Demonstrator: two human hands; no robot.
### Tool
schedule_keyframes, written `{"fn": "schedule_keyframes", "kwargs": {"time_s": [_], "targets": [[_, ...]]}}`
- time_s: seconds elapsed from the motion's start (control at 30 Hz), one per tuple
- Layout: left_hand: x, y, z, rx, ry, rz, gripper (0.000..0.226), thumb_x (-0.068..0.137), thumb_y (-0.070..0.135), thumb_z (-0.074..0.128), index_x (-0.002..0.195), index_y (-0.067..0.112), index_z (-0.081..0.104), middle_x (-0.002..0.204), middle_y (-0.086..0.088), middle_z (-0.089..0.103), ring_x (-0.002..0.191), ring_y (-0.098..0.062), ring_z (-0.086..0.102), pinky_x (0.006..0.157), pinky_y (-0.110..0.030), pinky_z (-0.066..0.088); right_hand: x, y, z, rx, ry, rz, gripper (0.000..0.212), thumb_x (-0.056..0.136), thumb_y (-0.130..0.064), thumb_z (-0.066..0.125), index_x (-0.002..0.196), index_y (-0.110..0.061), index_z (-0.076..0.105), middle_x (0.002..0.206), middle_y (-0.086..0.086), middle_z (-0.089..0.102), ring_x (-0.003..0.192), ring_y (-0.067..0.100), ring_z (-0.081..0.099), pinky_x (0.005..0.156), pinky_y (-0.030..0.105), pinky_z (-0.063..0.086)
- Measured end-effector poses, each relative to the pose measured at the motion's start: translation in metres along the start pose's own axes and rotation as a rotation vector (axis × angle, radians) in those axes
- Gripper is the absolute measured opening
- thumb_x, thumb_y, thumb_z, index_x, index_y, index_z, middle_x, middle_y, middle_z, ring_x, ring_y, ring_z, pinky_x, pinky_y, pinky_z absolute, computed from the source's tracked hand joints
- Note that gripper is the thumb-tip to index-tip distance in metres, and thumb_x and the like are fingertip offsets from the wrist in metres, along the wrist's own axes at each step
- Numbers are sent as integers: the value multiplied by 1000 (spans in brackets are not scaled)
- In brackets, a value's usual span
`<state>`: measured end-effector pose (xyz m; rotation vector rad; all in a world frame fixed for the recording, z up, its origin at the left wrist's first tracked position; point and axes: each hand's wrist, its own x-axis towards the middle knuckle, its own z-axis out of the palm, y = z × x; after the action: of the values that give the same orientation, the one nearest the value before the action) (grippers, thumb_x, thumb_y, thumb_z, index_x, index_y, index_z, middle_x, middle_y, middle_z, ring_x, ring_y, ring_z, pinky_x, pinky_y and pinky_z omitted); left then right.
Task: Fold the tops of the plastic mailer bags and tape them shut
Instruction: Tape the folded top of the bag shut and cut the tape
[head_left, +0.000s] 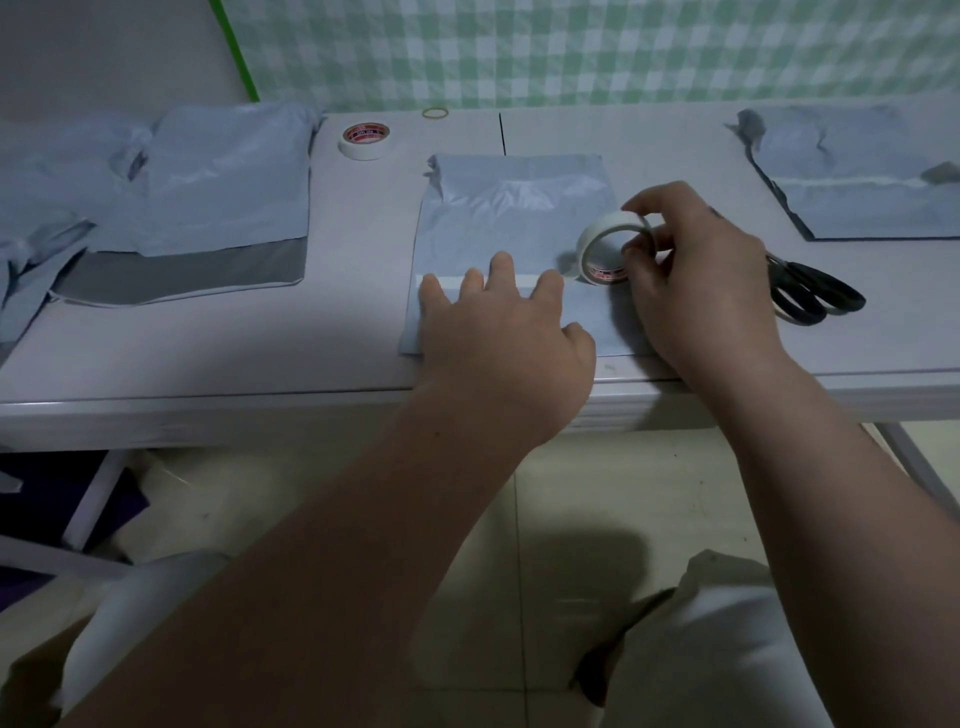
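Forearms reach over the near edge of the tabletop (208, 364). Left grip (498, 322): open, fingers straight, pressed flat on the near end of the mailer bag (519, 218), where the top appears folded over. Its fingertips sit on the white tape strip (447, 285) running along that fold. Right grip (696, 275): thumb and fingers pinch the tape roll (608, 249), which stands on edge just right of the left grip's fingertips, over the bag's right side.

Judged step: laying tape across the fold.

Method: pin the laid end with your left grip. Draw the roll straight to the right, low over the plastic, so the strip straddles the flap edge without wrinkles. Smooth it down behind the roll. Stop just past the bag's right edge, then cut.

Scissors (815, 296) lie just right of your right grip, handles toward you. The bag's body stretches away beyond both grips; the flap lies under your left palm.
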<state>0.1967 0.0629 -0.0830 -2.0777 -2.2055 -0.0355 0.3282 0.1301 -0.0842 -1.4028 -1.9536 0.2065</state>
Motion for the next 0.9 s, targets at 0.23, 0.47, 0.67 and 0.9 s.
{"fn": "schedule_keyframes", "kwargs": {"time_s": [0.23,0.47,0.67,0.9], "targets": [[4,6,-2,4,-41,-32,52,97,47,19,147,34,22,155,-19,18,134,-37,31,107,-59,23,0,0,5,-76,-26,-85,41,89,-11,44,125,-30,53,100,9,66,96,35,54,73,40,45],[-2,2,-1,-13,-19,-48,53,97,49,19,145,30,30,151,-15,28,136,-34,30,109,-58,14,-7,-20,2,-330,-24,-46,45,90,-6,40,126,-29,51,96,12,58,100,31,43,62,33,25],[-6,-21,-2,2,7,-52,51,97,47,16,144,33,31,145,-10,37,125,-30,46,108,-58,17,-8,-22,2,-387,-22,-27,48,87,-1,39,126,-26,51,96,13,60,101,33,44,62,35,26],[-13,-47,-5,48,53,-58,50,96,39,15,135,22,42,128,-5,53,103,-30,60,109,-56,20,-9,-22,2,-347,-30,8,50,88,0,38,128,-27,50,96,14,59,101,33,44,62,35,27]]}}
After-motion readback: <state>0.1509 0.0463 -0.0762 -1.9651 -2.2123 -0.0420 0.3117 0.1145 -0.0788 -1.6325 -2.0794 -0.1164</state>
